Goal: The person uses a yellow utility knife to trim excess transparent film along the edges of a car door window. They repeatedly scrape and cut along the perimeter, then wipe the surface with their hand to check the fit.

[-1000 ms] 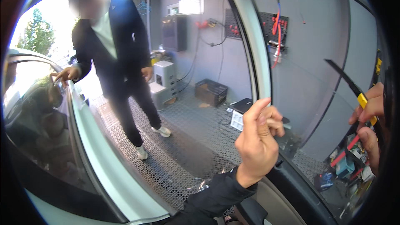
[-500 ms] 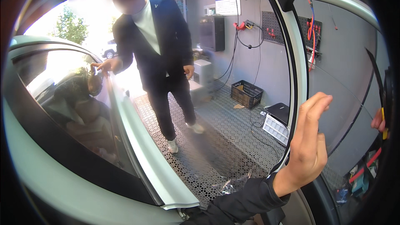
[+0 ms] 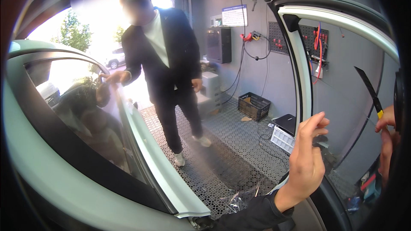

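Observation:
My left hand [image 3: 305,169], in a dark sleeve, is raised beside the pale frame of the open car door [image 3: 305,81]. Its fingers are bent and close together with the tips pointing right; the thumb is hidden, as is anything pinched between them. At the right rim my right hand [image 3: 386,130] is closed around a knife [image 3: 369,86] with a long black blade and a yellow part at its base. The blade slants up and to the left, clear of the left hand. A faint thin line runs across the door opening toward the right hand.
On the left a person [image 3: 160,64] in a dark jacket rests a hand on the other pale car door [image 3: 150,158]. Beyond are a black crate [image 3: 254,106], a white slotted box [image 3: 282,140] and a tool pegboard [image 3: 280,34]. Crumpled clear film [image 3: 235,201] lies low.
The right hand and knife have come further into view, moving left. My left hand sits slightly lower and further left, its fingertips bent more to the right. The whole view has shifted a little.

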A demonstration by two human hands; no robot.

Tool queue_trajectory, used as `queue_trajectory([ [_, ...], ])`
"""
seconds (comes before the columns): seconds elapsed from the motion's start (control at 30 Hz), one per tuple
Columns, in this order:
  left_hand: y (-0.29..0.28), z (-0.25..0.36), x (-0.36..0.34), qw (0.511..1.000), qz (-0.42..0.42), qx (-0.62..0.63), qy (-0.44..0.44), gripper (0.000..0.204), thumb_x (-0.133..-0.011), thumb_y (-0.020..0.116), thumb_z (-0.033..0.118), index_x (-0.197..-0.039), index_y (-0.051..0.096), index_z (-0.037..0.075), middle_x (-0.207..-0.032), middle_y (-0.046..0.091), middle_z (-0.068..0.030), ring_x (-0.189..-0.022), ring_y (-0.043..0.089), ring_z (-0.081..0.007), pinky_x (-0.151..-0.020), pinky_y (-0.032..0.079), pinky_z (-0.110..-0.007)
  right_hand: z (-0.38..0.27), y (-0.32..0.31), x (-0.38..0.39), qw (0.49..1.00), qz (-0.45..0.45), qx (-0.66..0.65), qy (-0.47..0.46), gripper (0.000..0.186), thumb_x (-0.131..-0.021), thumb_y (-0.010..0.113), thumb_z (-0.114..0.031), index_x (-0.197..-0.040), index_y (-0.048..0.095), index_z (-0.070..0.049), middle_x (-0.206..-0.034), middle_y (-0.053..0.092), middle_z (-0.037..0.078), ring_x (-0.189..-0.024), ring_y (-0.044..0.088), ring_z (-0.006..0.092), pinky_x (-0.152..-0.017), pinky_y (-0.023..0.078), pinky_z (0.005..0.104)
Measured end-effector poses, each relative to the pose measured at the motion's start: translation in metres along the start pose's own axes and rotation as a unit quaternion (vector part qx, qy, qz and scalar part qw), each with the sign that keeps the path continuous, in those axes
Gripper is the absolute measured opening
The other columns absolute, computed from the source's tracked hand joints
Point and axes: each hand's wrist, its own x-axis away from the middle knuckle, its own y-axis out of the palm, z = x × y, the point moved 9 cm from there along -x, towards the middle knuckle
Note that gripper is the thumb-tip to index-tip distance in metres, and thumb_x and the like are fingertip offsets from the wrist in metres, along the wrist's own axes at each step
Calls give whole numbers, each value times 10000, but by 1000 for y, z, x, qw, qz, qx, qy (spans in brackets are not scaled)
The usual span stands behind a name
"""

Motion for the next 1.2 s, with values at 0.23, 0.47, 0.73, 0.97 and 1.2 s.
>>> queue_trajectory([
  [0.23, -3, -38, 10, 997, 1, -45, -65, 654, -778, 364, -174, -1405, 519, -66, -1359, 558, -182, -1252, 598, -280, -1052, 521, -418, 6, 7, 0, 997, 28, 28, 63, 296, -928, 582, 71, -1219, 561, 22, -1084, 583, 143, -791, 649, 189, -666, 553, 266],
  [0.47, 0, -30, 3, 993, 6, -116, 27, 510, -919, 508, -33, -1421, 593, -21, -1372, 579, -217, -1184, 627, -324, -905, 562, -399, -15, 17, -6, 967, -63, 244, 40, 214, -847, 725, 52, -1048, 655, 33, -803, 588, 132, -665, 634, 280, -562, 486, 340],
  [0.73, 29, -38, 12, 968, -110, -202, 104, 537, -889, 519, -57, -1412, 633, -15, -1361, 562, -213, -1193, 608, -319, -913, 547, -382, -29, 38, 2, 927, -39, 374, 3, 295, -782, 780, 78, -1063, 700, 35, -815, 594, 100, -590, 618, 200, -495, 450, 302],
  [0.97, 37, -54, 10, 955, -120, -233, 135, 654, -773, 516, -141, -1391, 663, 13, -1372, 561, -222, -1219, 593, -348, -897, 540, -392, -22, 48, 3, 912, -45, 408, -24, 326, -764, 786, 108, -1079, 708, 77, -918, 582, 103, -611, 633, 138, -498, 464, 259],
  [1.2, 25, -53, 12, 947, -110, -257, 157, 697, -707, 572, -126, -1357, 709, 85, -1414, 546, -208, -1276, 556, -389, -1031, 488, -463, -27, 65, 5, 891, -57, 449, -36, 323, -767, 810, 84, -1075, 714, 94, -923, 585, 109, -593, 601, 141, -473, 445, 253],
])
